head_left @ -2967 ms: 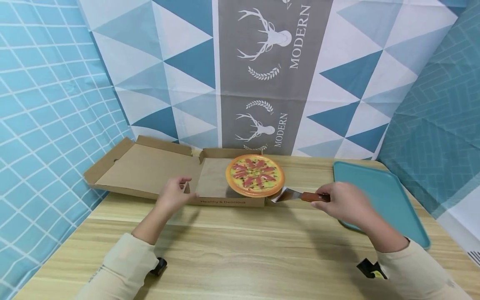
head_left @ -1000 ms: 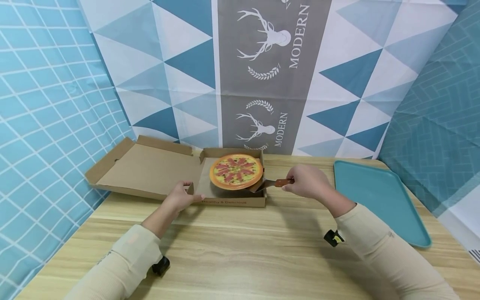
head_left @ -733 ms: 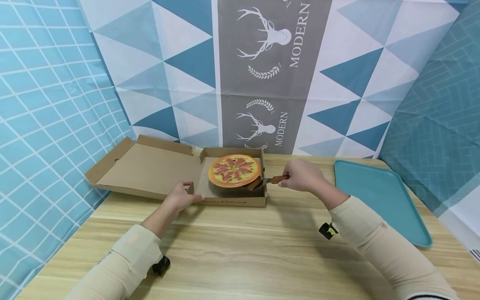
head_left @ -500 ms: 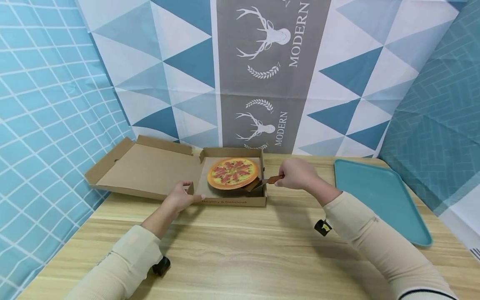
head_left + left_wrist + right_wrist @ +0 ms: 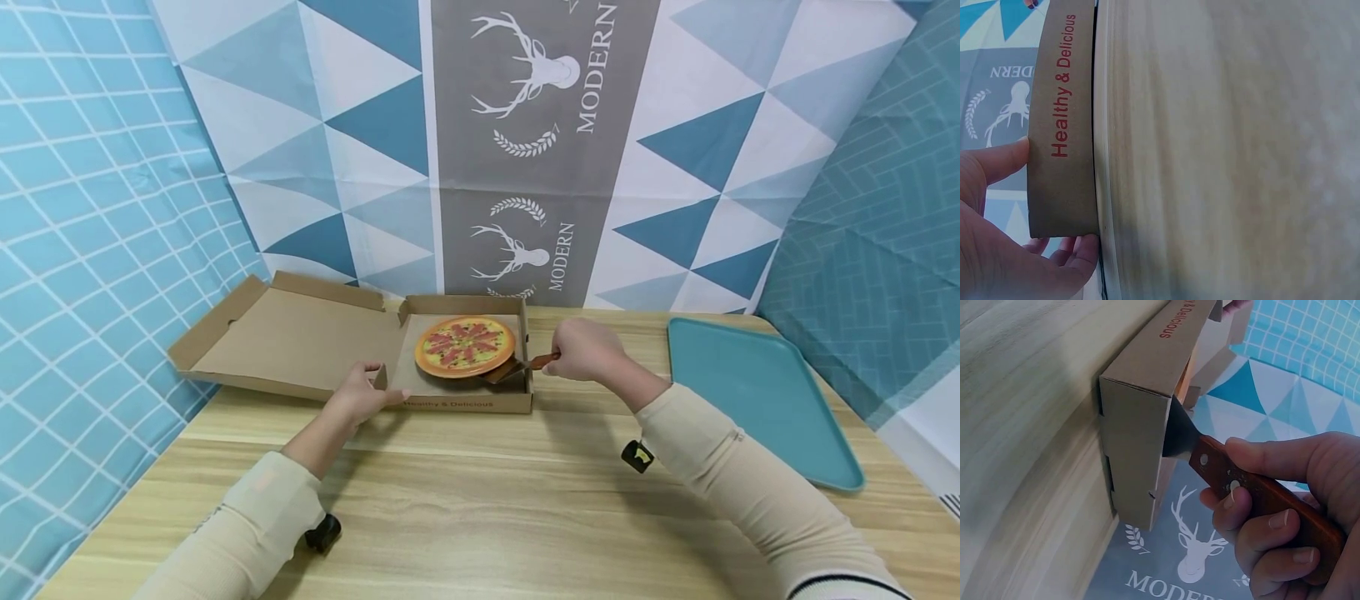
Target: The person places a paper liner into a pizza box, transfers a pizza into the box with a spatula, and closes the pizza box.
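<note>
A round pizza (image 5: 465,347) with an orange rim lies inside the open cardboard pizza box (image 5: 467,404). My right hand (image 5: 588,350) grips the wooden handle of a pizza server (image 5: 1260,494), its metal blade reaching over the box's right wall to the pizza's right edge. In the head view the blade's tip is hidden beneath the pizza. My left hand (image 5: 358,396) holds the box's front left corner. In the left wrist view its thumb is on the upper edge of the printed wall and its fingers curl round the end.
The box lid (image 5: 300,333) lies folded out to the left. A teal tray (image 5: 761,400) sits at the right of the wooden table (image 5: 480,500). Patterned sheets hang behind and at both sides.
From right of the box, the right hand has moved left with the server, bringing the pizza lower and into the box. The left hand has come onto the box's corner.
</note>
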`<state>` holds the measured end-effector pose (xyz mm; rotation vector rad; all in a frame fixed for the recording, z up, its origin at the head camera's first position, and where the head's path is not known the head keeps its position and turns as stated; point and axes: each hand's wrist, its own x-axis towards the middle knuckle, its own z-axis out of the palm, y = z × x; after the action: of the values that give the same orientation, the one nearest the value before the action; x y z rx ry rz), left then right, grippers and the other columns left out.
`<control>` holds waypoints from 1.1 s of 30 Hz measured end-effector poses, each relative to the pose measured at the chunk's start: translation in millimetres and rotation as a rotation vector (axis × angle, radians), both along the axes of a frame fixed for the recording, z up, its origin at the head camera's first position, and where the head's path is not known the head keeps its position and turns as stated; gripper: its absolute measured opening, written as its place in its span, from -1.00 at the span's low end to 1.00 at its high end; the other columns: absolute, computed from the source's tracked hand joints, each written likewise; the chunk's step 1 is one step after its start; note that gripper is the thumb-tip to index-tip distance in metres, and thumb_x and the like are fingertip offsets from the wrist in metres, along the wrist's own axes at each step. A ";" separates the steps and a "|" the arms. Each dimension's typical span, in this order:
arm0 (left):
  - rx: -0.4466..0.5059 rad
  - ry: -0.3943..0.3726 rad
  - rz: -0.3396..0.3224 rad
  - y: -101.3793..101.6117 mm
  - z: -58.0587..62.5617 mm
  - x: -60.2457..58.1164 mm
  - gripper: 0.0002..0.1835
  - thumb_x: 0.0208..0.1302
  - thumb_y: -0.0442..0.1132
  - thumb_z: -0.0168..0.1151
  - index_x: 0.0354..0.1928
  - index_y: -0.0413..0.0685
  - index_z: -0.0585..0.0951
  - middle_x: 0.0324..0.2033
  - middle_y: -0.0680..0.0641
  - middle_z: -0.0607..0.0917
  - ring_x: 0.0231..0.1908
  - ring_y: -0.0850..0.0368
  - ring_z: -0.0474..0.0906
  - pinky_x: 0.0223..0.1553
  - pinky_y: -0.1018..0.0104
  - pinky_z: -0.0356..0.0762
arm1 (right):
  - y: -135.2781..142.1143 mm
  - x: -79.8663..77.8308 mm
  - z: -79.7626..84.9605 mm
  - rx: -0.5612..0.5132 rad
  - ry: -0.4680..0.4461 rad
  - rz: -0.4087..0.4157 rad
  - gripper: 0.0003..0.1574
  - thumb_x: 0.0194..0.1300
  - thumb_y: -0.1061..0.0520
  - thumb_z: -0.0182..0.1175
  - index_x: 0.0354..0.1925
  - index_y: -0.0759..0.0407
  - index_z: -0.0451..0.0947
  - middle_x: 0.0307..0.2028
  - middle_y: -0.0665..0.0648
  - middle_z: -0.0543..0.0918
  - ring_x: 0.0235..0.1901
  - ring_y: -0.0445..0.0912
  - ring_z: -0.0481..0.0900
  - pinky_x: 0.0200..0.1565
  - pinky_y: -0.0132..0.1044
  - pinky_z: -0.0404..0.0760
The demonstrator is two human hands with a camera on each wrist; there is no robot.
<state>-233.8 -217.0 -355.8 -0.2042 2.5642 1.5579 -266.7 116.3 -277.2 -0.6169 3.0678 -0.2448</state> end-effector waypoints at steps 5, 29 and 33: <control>-0.003 0.000 -0.005 0.8 1.0 -1.1 -0.06 0.26 -0.19 0.35 0.44 -0.38 -0.04 0.24 -0.49 0.18 0.36 -0.45 -0.02 0.32 -0.28 0.05 | -2.6 -1.5 7.6 0.033 -0.019 0.041 -0.56 0.08 0.02 0.40 -0.77 0.03 0.45 -0.77 -0.08 0.36 -0.70 -0.17 0.23 -0.64 -0.31 0.21; 0.012 -0.011 -0.007 -0.7 0.1 -1.4 -0.06 0.28 -0.21 0.32 0.45 -0.38 -0.09 0.34 -0.52 0.05 0.38 -0.46 -0.10 0.33 -0.29 0.02 | -25.8 4.5 95.0 0.345 -0.151 0.028 -0.87 0.03 0.13 0.33 -0.54 0.05 0.55 -0.75 0.01 0.51 -0.74 -0.15 0.41 -0.60 -0.24 0.39; 0.012 -0.013 -0.007 -0.1 1.0 -0.8 -0.05 0.28 -0.21 0.32 0.45 -0.39 -0.10 0.32 -0.52 0.06 0.37 -0.46 -0.10 0.34 -0.28 0.01 | -25.2 7.8 103.4 0.374 -0.163 0.033 -0.90 0.01 0.13 0.33 -0.46 0.07 0.57 -0.73 0.01 0.55 -0.74 -0.16 0.42 -0.58 -0.23 0.43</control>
<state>-234.6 -217.0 -354.7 -0.2034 2.5419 1.5639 -258.9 91.1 -173.8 -0.5904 2.8317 0.2614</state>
